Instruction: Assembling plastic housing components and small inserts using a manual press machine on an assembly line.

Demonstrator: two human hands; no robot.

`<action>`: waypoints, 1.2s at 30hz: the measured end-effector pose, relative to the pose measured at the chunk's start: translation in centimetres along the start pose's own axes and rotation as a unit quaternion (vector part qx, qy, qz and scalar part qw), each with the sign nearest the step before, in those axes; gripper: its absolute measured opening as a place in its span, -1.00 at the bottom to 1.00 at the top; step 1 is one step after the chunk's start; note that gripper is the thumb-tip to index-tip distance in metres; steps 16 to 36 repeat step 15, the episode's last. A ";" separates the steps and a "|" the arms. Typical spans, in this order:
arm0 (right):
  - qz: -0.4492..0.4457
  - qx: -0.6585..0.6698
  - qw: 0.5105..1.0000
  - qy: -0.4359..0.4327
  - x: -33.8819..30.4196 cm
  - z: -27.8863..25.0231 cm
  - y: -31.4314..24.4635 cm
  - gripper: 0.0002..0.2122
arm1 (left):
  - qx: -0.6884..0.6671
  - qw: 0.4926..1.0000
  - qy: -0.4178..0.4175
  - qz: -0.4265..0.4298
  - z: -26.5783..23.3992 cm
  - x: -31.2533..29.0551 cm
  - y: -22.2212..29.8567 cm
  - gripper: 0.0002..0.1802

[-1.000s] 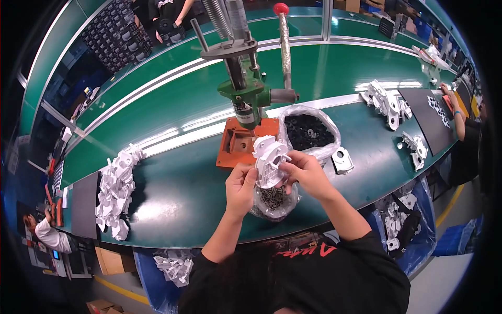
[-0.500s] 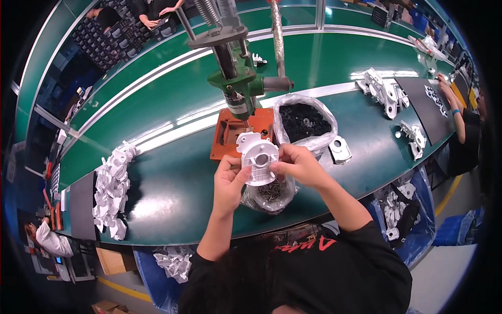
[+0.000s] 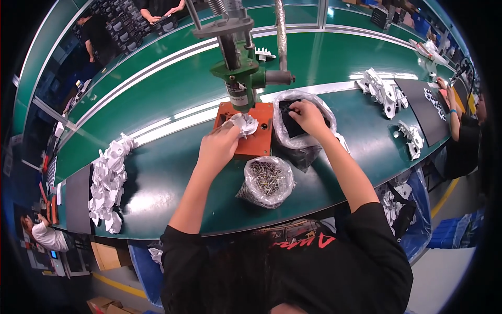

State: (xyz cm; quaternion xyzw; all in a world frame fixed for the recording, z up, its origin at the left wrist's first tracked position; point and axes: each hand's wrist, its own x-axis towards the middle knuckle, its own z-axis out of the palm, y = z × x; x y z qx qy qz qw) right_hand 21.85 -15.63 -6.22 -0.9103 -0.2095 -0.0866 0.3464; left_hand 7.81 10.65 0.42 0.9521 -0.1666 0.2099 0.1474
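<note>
My left hand [image 3: 222, 140] grips a white plastic part [image 3: 247, 125] and holds it on the orange fixture block [image 3: 255, 147], right under the spindle of a green bench press [image 3: 238, 79]. The fingers and the press head hide some of that part. Over a clear plastic bag [image 3: 277, 121] of small black pieces [image 3: 294, 128], my right hand [image 3: 309, 116] has its fingers pinched together at the pieces. What sits between those fingertips is too small to make out.
An open bag of metal pins or screws [image 3: 269, 180] stands before the fixture. White parts lie piled at the left [image 3: 109, 183] and in a group at the right [image 3: 384, 94]. Blue-lined bins [image 3: 418, 230] stand below the table edge. A co-worker's arm [image 3: 456, 118] is at far right.
The white part went from both hands near me onto the orange fixture, with my left hand still on it. My right hand let go and moved to the bag of black pieces.
</note>
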 end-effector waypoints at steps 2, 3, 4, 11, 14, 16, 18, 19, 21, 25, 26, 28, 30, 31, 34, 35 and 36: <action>-0.006 -0.048 0.999 -0.002 0.8 1.0 -0.7 -0.81 | 0.027 0.999 0.016 0.027 0.1 0.0 -0.4 -0.83; -0.008 -0.048 0.999 -0.003 1.1 1.3 -0.6 -0.81 | 0.028 0.999 0.017 0.025 0.2 0.0 -0.5 -0.83; -0.010 -0.074 0.997 0.010 1.4 1.7 -0.4 -0.83 | 0.028 0.999 0.019 0.026 0.3 0.0 -0.5 -0.83; 0.030 0.050 0.998 0.004 1.9 0.4 -0.5 -0.88 | 0.061 0.997 0.045 0.027 2.6 -0.1 -2.9 -0.84; 0.029 0.198 0.980 -0.001 1.5 -0.8 -1.4 -0.92 | -0.014 0.999 0.006 0.033 1.8 -0.2 -2.6 -0.80; 0.022 0.256 0.966 0.006 1.4 -0.5 -1.1 -0.91 | -0.029 0.999 -0.017 0.035 1.6 -0.1 -2.5 -0.78; 0.022 0.256 0.966 0.006 1.4 -0.5 -1.1 -0.91 | -0.029 0.999 -0.017 0.035 1.6 -0.1 -2.5 -0.78; 0.022 0.256 0.966 0.006 1.4 -0.5 -1.1 -0.91 | -0.029 0.999 -0.017 0.035 1.6 -0.1 -2.5 -0.78; 0.022 0.256 0.966 0.006 1.4 -0.5 -1.1 -0.91 | -0.029 0.999 -0.017 0.035 1.6 -0.1 -2.5 -0.78; 0.022 0.256 0.966 0.006 1.4 -0.5 -1.1 -0.91 | -0.029 0.999 -0.017 0.035 1.6 -0.1 -2.5 -0.78; 0.022 0.256 0.966 0.006 1.4 -0.5 -1.1 -0.91 | -0.029 0.999 -0.017 0.035 1.6 -0.1 -2.5 -0.78; 0.022 0.256 0.966 0.006 1.4 -0.5 -1.1 -0.91 | -0.029 0.999 -0.017 0.035 1.6 -0.1 -2.5 -0.78; 0.022 0.256 0.966 0.006 1.4 -0.5 -1.1 -0.91 | -0.029 0.999 -0.017 0.035 1.6 -0.1 -2.5 -0.78; 0.022 0.256 0.966 0.006 1.4 -0.5 -1.1 -0.91 | -0.029 0.999 -0.017 0.035 1.6 -0.1 -2.5 -0.78; 0.022 0.256 0.966 0.006 1.4 -0.5 -1.1 -0.91 | -0.029 0.999 -0.017 0.035 1.6 -0.1 -2.5 -0.78; 0.022 0.256 0.966 0.006 1.4 -0.5 -1.1 -0.91 | -0.029 0.999 -0.017 0.035 1.6 -0.1 -2.5 -0.78; 0.022 0.256 0.966 0.006 1.4 -0.5 -1.1 -0.91 | -0.029 0.999 -0.017 0.035 1.6 -0.1 -2.5 -0.78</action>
